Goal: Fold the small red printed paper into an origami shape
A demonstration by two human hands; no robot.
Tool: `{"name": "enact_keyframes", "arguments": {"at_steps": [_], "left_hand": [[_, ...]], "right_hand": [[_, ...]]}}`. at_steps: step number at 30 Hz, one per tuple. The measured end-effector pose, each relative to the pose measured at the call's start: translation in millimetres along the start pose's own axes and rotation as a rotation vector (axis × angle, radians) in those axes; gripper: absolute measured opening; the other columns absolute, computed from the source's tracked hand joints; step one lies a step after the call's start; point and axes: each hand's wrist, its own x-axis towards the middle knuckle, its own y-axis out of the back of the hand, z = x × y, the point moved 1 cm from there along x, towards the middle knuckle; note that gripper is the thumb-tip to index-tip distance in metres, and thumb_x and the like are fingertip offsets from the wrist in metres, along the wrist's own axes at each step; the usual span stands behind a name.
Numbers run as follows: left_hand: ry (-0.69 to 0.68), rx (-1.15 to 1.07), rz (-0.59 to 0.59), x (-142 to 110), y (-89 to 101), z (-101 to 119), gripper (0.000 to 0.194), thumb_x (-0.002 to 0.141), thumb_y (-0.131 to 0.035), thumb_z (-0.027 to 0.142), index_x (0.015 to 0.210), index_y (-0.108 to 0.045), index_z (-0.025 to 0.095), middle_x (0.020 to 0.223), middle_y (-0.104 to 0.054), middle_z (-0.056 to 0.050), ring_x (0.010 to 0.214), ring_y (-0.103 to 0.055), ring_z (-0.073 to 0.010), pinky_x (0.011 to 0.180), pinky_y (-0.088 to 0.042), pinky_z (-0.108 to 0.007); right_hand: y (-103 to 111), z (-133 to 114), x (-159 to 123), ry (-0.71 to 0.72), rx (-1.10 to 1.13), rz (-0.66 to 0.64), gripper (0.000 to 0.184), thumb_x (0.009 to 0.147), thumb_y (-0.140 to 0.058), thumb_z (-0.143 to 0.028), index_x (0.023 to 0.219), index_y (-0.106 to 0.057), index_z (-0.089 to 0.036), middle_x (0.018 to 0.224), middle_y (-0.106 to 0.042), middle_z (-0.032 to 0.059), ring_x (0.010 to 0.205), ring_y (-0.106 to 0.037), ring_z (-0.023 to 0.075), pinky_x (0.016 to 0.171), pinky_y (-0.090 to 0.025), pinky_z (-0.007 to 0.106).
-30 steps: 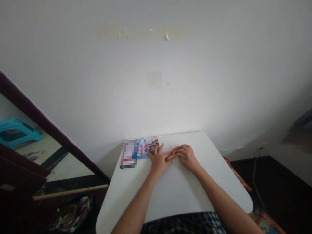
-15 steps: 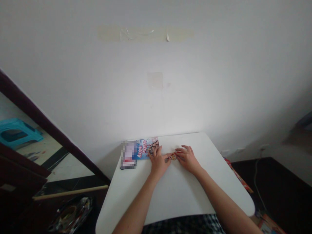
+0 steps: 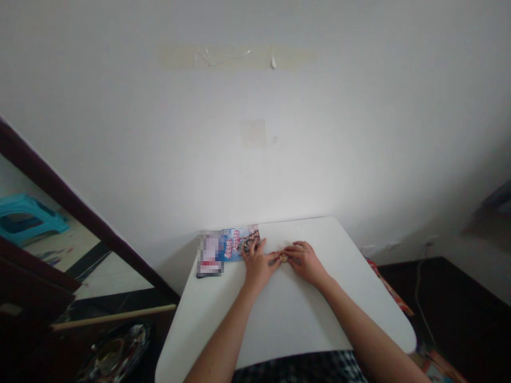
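A small yellowish-brown, colourful piece (image 3: pixel 283 257) is between my two hands, low over the white table (image 3: pixel 279 324); its kind is too small to make out. My left hand (image 3: pixel 257 268) grips its left side with thumb and forefinger, while its other fingers are spread at the edge of a blue printed booklet (image 3: pixel 230 246). At the right side of the piece, my right hand (image 3: pixel 306 263) pinches with its fingertips, the fingers bent and close together. The fingers partly hide the piece.
A blurred-out flat item with a dark edge (image 3: pixel 210 255) lies left of the booklet. The table's far edge meets a white wall (image 3: pixel 255 181). A blue plastic stool (image 3: pixel 32 218) shows at left, above a black bag of odds and ends (image 3: pixel 115 354) on the floor.
My right hand has shifted slightly left, and its fingers have drawn closer together around the piece. Less of the piece shows now. The left hand stays nearly in place.
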Motion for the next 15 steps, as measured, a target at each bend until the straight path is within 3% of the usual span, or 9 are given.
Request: {"name": "enact_keyframes", "arguments": {"at_steps": [6,15], "left_hand": [[-0.014,0.014,-0.009,0.0,2.1,-1.4,0.03,0.085,-0.06,0.058,0.105,-0.076,0.044,0.154,-0.046,0.0,0.143,-0.027,-0.0338,0.117,-0.009,-0.068],[-0.012,-0.011,-0.078,3.8,1.9,-5.9,0.029,0.089,-0.056,0.054,0.11,-0.073,0.046,0.156,-0.043,0.002,0.145,-0.024,-0.0356,0.116,-0.005,-0.071]], "right_hand": [[-1.5,1.2,0.3,-0.003,0.011,-0.016,0.025,0.093,-0.059,-0.03,0.112,-0.073,-0.038,0.121,-0.071,0.0003,0.122,-0.052,0.0273,0.11,-0.038,0.054],[-4.5,0.1,2.2,-0.111,0.03,-0.024,0.015,0.089,-0.065,-0.035,0.101,-0.076,-0.038,0.118,-0.072,-0.001,0.128,-0.051,0.0278,0.116,-0.021,0.063]]}}
